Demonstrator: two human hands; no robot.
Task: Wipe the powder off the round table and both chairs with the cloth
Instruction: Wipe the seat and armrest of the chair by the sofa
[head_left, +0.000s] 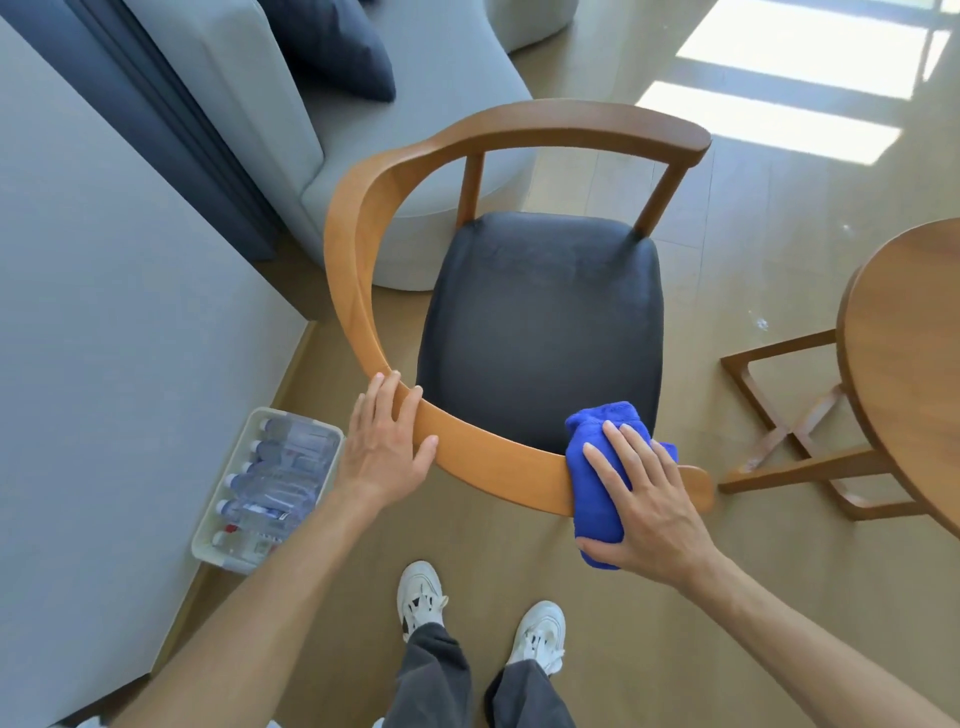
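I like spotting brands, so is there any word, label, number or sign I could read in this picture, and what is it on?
No text can be read anywhere.
Bottles in the clear plastic bin: they carry labels with red and dark patches, but the print is too small and blurred to read.
Blue cloth, wooden chair, round table and white shoes: no lettering shows.

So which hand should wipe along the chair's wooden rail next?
The right hand: it already presses the blue cloth onto the rail. The left hand just steadies the rail.

Bright daylight, sun patches on floor (789, 98) upper right, soft shadows, wide-angle edge distortion
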